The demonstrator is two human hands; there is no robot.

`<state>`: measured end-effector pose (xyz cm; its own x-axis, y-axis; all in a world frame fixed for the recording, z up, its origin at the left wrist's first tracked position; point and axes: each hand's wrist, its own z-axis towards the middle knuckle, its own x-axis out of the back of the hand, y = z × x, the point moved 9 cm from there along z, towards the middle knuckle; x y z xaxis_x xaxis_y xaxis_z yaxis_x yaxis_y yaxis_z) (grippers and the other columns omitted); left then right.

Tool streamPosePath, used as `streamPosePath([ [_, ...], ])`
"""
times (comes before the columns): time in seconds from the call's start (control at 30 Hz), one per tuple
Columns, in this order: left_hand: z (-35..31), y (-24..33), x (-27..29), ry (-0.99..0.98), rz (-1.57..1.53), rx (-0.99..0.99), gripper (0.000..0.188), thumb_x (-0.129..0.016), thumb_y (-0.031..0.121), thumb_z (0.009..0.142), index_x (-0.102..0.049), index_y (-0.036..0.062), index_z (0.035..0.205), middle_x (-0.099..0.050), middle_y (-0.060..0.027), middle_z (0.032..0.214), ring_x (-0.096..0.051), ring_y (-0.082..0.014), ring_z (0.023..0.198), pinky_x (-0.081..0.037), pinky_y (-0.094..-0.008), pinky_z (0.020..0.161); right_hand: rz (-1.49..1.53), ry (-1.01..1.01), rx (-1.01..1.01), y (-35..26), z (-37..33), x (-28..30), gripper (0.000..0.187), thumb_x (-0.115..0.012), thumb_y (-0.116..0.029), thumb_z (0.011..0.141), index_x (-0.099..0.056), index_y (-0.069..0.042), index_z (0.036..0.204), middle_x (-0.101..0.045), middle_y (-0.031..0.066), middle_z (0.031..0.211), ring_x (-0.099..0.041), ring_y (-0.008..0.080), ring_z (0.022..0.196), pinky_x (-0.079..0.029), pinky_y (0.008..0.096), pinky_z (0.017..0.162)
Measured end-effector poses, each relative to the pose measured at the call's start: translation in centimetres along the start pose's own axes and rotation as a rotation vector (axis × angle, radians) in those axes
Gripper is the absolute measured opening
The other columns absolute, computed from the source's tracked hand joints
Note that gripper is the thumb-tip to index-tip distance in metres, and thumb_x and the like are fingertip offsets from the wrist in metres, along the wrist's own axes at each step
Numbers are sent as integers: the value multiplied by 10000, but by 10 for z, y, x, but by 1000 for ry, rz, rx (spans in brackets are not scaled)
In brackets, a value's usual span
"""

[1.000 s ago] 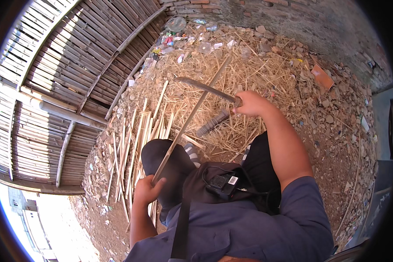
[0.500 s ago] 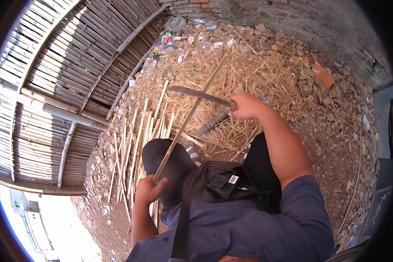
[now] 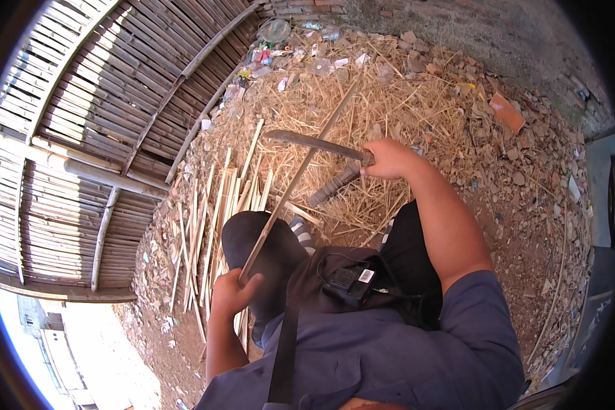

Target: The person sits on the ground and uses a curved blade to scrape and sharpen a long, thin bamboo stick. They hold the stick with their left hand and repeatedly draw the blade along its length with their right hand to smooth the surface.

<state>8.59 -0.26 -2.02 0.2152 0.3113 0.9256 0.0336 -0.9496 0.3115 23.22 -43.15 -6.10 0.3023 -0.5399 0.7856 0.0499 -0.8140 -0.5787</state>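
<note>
My left hand (image 3: 232,294) is closed around the near end of a long, thin bamboo strip (image 3: 278,210). The strip slants away from me over my left knee, its far end above the straw. In my right hand (image 3: 387,159) is a machete (image 3: 307,141), gripped by its handle. Its dark blade points left, its tip bent slightly, and crosses the strip past my knee; whether they touch I cannot tell. Below the blade and close to my right hand lies a dark, ridged, rod-shaped piece (image 3: 335,186), resting on the straw.
Several split bamboo strips (image 3: 215,225) lie in a bundle left of my knee. Straw and shavings (image 3: 403,89) cover the ground ahead, with litter (image 3: 263,55) beyond. A bamboo slat wall (image 3: 96,102) stands left, a brick wall (image 3: 471,34) at the back. A tile piece (image 3: 507,113) lies right.
Hardly anything differs. The whole view has shifted slightly, and both hands keep the same grips, with the blade still across the strip.
</note>
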Motion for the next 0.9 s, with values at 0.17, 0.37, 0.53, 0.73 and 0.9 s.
streamPosePath([
  [0.17,-1,0,0,-5,-31,23,516,-790,497,822,-657,7,732,-635,-155,614,-661,-322,589,-497,-420,576,0,-4,18,3,1,-3,341,-785,-321,848,-675,-52,1024,-694,156,928,-686,325,915,-522,448,790],
  [0.37,-1,0,0,2,-48,25,506,-793,485,824,-663,4,737,-627,-149,605,-645,-305,570,-488,-412,565,28,3,14,-2,-1,-1,359,-806,-328,821,-665,-47,995,-696,164,901,-684,347,894,-510,452,785],
  [0.53,-2,-1,0,21,-63,4,503,-791,481,829,-659,6,732,-611,-142,590,-626,-287,552,-478,-408,556,12,-5,46,-14,-9,6,371,-802,-323,821,-679,-38,1024,-702,169,965,-690,333,935,-523,448,824],
  [0.73,0,1,0,14,-20,-7,512,-781,488,835,-649,6,720,-617,-156,597,-638,-319,565,-479,-421,557,66,74,-55,18,-3,22,414,-806,-318,805,-688,-32,1079,-709,182,1005,-690,351,950,-528,449,835],
  [0.9,1,-3,0,33,-42,-15,539,-772,507,837,-625,8,696,-617,-169,602,-645,-344,578,-482,-433,560,-1,66,27,-2,-1,5,478,-812,-340,802,-686,-31,1144,-711,202,994,-691,367,960,-533,453,846],
])
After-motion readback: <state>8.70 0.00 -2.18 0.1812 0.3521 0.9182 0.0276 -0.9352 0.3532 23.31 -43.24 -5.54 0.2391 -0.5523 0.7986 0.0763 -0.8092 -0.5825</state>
